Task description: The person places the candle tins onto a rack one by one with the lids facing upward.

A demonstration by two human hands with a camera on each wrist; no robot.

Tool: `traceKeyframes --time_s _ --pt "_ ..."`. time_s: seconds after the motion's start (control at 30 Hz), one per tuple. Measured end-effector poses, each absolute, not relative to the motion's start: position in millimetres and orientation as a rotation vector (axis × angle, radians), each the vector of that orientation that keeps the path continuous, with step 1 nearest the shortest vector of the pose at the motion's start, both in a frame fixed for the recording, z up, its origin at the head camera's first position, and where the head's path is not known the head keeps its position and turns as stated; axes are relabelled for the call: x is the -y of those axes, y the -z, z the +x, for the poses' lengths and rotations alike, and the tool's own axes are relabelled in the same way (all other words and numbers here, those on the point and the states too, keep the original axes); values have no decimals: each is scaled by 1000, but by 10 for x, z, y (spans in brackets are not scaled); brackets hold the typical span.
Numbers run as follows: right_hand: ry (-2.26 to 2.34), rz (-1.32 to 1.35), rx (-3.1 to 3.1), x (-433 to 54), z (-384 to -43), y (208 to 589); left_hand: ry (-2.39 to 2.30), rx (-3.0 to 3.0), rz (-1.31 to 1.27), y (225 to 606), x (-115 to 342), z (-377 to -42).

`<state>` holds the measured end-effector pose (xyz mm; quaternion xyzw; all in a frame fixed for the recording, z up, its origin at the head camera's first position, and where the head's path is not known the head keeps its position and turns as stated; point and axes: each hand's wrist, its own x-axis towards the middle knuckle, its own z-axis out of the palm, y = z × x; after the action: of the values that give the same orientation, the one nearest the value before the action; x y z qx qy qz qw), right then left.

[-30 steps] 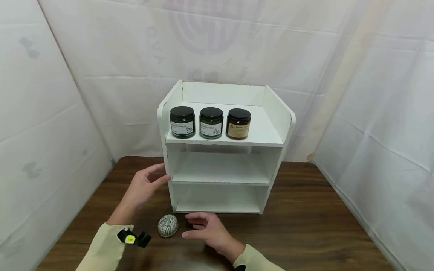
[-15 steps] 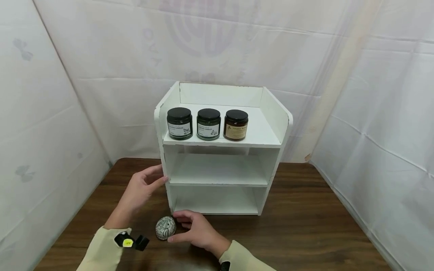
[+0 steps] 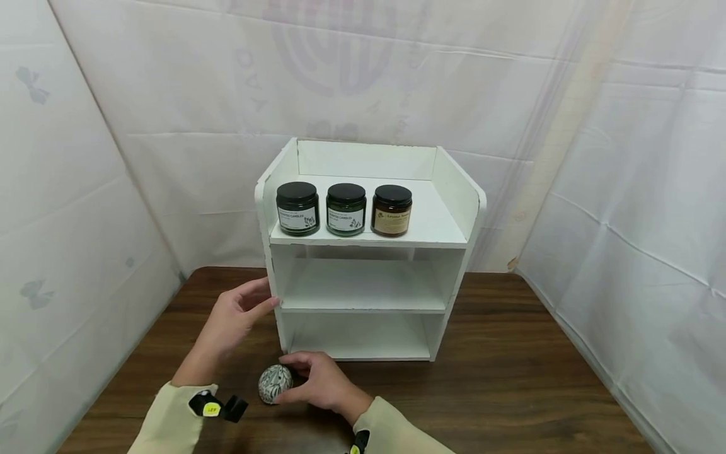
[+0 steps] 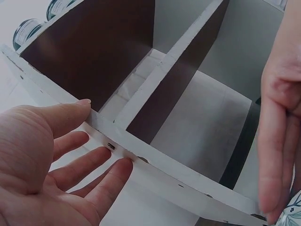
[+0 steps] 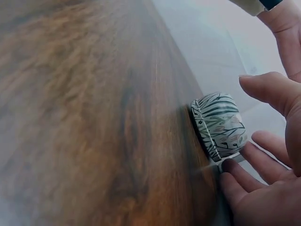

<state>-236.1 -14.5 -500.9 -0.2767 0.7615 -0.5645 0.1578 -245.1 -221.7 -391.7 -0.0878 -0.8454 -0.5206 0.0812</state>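
Note:
A small round tin [image 3: 275, 384] with a dark leaf pattern on white stands on the table by the shelf's lower left corner. Around its right side reaches my right hand [image 3: 320, 383]; in the right wrist view the thumb [image 5: 263, 89] stands apart from the tin [image 5: 221, 125], while the fingers lie close to its lower end, contact unclear. My left hand [image 3: 234, 315] rests at the left side panel of the white shelf [image 3: 363, 244]. In the left wrist view its thumb [image 4: 70, 115] lies at the panel's front edge, with the loose fingers along the outer face.
Three black-lidded candle jars line the top shelf's front: one at left [image 3: 298, 209], one in the middle [image 3: 346, 209], and an amber one [image 3: 391, 210] at right. Two lower compartments face forward. White cloth walls [image 3: 612, 189] surround the brown wooden table [image 3: 510, 378].
My right hand has moved left, from beside the tin to around its right side. The left hand has stayed at the shelf's side panel. The head view has shifted slightly.

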Motion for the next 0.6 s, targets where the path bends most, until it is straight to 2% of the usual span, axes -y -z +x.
traceKeyframes --time_s 0.17,0.6 --pt "1530 -885 -2300 215 -2388 5009 1570 2525 -263 3913 2225 -2445" --pt "1284 -893 -2462 343 -2409 4980 1590 2518 -257 3899 2211 -2431"
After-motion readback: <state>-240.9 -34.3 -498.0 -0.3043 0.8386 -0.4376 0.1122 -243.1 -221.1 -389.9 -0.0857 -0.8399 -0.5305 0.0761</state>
